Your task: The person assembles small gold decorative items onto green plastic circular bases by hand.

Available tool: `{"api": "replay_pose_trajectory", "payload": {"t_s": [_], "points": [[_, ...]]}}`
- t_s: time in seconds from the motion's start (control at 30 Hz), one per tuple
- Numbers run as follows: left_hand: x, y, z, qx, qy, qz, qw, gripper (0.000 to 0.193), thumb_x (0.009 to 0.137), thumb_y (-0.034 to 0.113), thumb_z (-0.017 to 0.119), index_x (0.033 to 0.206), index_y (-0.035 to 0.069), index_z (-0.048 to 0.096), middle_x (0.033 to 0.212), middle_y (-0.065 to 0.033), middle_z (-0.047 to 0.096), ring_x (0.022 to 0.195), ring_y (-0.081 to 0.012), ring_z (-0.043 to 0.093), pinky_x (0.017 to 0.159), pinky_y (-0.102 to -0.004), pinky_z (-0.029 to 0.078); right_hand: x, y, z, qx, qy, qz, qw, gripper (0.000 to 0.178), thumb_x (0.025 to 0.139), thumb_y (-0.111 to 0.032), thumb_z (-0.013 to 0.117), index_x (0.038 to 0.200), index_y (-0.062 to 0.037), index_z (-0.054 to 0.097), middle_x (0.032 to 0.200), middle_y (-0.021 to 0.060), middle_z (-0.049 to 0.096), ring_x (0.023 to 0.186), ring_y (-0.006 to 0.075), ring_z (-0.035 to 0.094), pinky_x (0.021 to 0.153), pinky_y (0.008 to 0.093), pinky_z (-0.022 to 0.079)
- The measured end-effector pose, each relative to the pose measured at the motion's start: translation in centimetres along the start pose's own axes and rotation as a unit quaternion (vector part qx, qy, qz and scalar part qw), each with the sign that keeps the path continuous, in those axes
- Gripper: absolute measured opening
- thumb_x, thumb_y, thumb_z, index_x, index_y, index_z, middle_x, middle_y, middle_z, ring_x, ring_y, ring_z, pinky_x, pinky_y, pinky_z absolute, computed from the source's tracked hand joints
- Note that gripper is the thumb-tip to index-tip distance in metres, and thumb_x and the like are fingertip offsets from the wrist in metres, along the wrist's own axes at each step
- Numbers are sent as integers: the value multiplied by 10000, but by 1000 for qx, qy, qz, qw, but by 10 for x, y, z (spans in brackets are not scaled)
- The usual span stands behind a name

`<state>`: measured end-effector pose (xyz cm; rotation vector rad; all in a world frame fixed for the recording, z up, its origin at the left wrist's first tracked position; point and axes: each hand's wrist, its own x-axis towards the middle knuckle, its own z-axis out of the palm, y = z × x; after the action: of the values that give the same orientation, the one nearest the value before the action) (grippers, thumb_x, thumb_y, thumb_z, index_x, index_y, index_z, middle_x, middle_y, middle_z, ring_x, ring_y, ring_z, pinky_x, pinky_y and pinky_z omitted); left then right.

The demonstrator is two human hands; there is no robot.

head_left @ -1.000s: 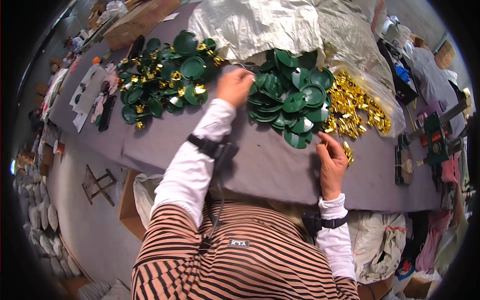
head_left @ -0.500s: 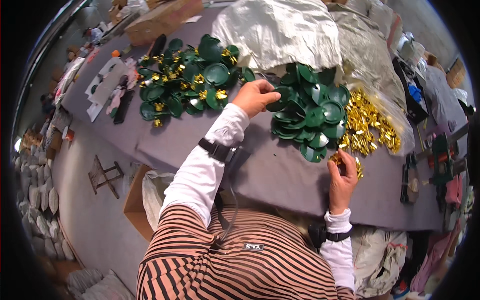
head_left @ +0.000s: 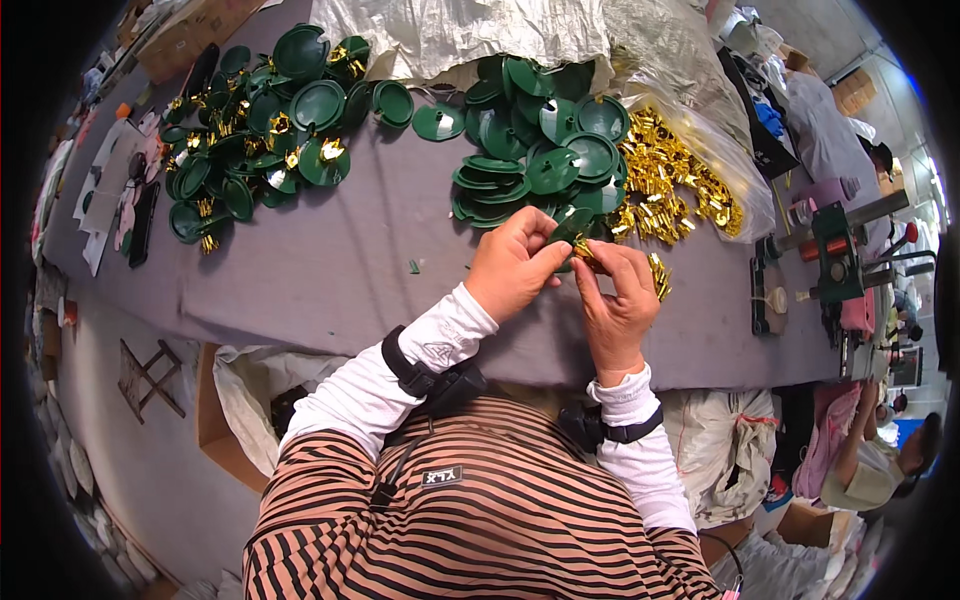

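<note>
Disc of green plastic [head_left: 571, 226] sits pinched at the tips of the left hand [head_left: 512, 266], while the right hand [head_left: 619, 305] grasps a shiny gold piece [head_left: 584, 250] at the disc's near edge, just before the heaped green discs [head_left: 586, 155].

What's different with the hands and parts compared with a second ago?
The left hand moved from the left side of the green disc pile to its near edge, now holding a green disc. The right hand moved left to meet it, holding a gold piece. The gold heap and the gold-trimmed discs at left look unchanged.
</note>
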<state>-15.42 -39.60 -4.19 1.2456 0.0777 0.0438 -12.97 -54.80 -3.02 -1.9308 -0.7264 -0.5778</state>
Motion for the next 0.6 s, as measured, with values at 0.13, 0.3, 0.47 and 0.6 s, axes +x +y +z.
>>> {"api": "replay_pose_trajectory", "payload": {"t_s": [0.13, 0.3, 0.47, 0.6], "points": [[-7, -4, 3, 51, 8, 84, 995, 156, 902, 59, 608, 1036, 4, 550, 947, -32, 656, 790, -75, 627, 615, -220, 531, -1, 2, 2, 33, 23, 28, 999, 262, 740, 39, 761, 986, -2, 679, 898, 95, 640, 734, 151, 643, 647, 250, 528], [-11, -8, 0, 217, 19, 171, 961, 195, 866, 12, 602, 1059, -7, 589, 920, -81, 685, 785, -112, 664, 642, -257, 538, -7, 3, 12, 166, 35, 203, 964, 213, 785, 17, 737, 987, 8, 670, 855, 59, 663, 716, 119, 639, 609, 226, 522], [-5, 0, -13, 291, 44, 225, 929, 261, 815, 40, 633, 1071, 1, 598, 930, -137, 693, 846, -231, 701, 718, -319, 540, 10, -4, 15, 302, -12, 393, 868, 179, 845, -32, 694, 1014, 10, 651, 842, 54, 675, 710, 117, 650, 572, 234, 531], [15, 52, -69, 351, 200, 333, 852, 184, 851, 85, 624, 1021, 22, 591, 832, -109, 668, 684, -135, 632, 652, -296, 522, -4, 16, 22, 246, -57, 188, 949, 205, 884, -20, 644, 1088, 1, 639, 974, 64, 654, 795, 121, 639, 668, 222, 524]]}}
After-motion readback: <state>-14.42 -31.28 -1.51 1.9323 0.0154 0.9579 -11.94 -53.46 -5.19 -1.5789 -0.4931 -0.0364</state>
